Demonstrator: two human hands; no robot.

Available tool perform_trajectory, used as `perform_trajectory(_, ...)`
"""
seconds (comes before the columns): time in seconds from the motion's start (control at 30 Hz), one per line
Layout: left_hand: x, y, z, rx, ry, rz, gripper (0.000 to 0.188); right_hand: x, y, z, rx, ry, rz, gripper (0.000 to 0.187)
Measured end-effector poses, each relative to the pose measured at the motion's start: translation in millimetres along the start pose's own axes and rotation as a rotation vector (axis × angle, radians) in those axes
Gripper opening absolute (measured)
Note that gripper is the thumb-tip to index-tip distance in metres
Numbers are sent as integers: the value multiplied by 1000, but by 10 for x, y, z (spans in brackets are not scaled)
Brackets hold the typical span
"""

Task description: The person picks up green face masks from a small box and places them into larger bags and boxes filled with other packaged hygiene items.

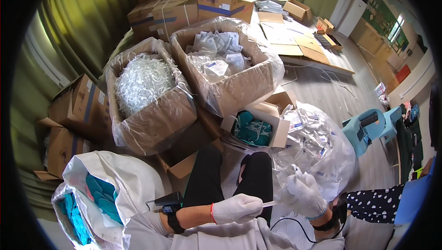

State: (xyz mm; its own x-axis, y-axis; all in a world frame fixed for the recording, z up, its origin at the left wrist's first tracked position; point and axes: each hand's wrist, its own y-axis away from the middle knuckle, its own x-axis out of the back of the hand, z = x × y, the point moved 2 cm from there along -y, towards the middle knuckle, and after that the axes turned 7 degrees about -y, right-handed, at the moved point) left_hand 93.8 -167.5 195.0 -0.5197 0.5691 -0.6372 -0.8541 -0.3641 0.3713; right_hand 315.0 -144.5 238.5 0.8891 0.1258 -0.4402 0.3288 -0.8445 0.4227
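My left hand [237,208], in a white knit glove, is closed in front of my lap. A thin white strip [270,204] sticks out from its fingertips toward the other hand. My right hand [305,194], gloved the same way, is raised beside it with the fingers bent together. Whitish, see-through material shows about its fingertips, too faint to tell apart from the big clear plastic bag [346,151] behind. Inside that bag lie many small printed packets [313,132]. A small carton with teal pads and white straps [252,128] stands beyond my knees.
A lined carton of white strips [145,84] and another of clear packets [218,56] stand ahead. White sacks with teal pieces [102,194] sit at my left. Cardboard boxes [177,15] stack behind; a blue plastic chair [368,130] stands right, near a person's spotted sleeve [375,204].
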Motion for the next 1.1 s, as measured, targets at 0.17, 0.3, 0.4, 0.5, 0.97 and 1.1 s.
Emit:
perform_trajectory(0.17,240,141,-200,65,31,190,30,122,-22,-333,263,-331,470,29)
perform_trajectory(0.3,1017,407,-378,-71,594,412,29,1658,134,-637,448,-252,537,39)
perform_trajectory(0.4,2232,149,-513,-291,1003,227,17,1602,-4,-216,274,-108,518,27)
perform_trajectory(0.5,3156,293,-457,-222,636,985,37,1325,-344,289,6,-232,453,28)
perform_trajectory(0.97,791,-893,-113,-667,-1180,1295,63,-21,-1473,997,36,-958,-182,50)
perform_trajectory(1.1,926,-835,-40,-314,-537,1055,32,-6,-1429,1230,12,-636,-366,52)
